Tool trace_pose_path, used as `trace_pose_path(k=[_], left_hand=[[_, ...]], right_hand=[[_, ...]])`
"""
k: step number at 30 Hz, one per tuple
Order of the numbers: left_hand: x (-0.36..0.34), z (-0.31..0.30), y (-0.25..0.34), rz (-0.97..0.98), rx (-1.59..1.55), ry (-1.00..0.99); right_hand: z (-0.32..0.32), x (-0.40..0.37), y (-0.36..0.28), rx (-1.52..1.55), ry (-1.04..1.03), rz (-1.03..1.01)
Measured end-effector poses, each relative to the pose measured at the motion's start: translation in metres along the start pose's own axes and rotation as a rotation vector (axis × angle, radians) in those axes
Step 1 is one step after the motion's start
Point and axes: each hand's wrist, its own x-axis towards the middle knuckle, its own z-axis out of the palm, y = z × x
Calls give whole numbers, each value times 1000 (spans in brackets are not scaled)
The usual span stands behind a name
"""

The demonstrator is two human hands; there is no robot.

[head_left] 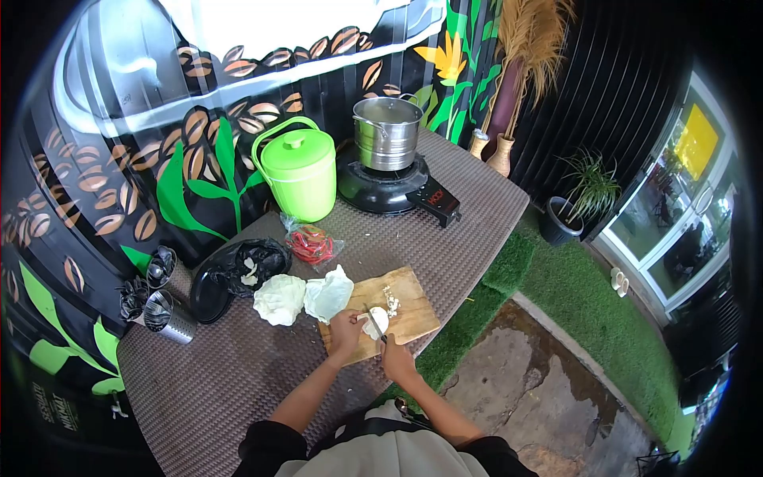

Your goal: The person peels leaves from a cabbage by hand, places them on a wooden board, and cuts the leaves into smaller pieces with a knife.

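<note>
**Two hands cutting a pale vegetable on a wooden board outdoors**

Seen from above, a person stands at a brown woven worktop (238,374). A wooden cutting board (413,314) lies near the worktop's front edge. On the near end of the board sits a pale, rounded vegetable piece (377,319); what kind it is cannot be told.

The left hand (346,330) curls its fingers against the vegetable piece, holding it on the board. The right hand (395,362) is clenched around the handle of a knife (381,334), whose thin blade points away from the person and meets the vegetable piece. A small heap of chopped white bits (390,300) lies on the board just beyond.

Touching the board's left edge are two pale green cabbage leaves (280,299). Farther left is a black plastic bag (238,270) with scraps in it, and two metal utensil holders (159,310). Behind the leaves lies a clear bag of red chillies (311,245). At the back stand a lime green lidded bucket (298,171) and a steel pot (387,131) on a black single-burner cooker (397,195).
</note>
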Motion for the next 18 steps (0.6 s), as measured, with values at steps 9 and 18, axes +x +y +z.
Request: trace_pose_path(k=[9,18], left_hand=[[2,0,-2,26,43,-22],[-3,4,6,165,122,77]], right_hand=[[13,11,-4,-20,-35,76],[14,3,6,19,-17,58]])
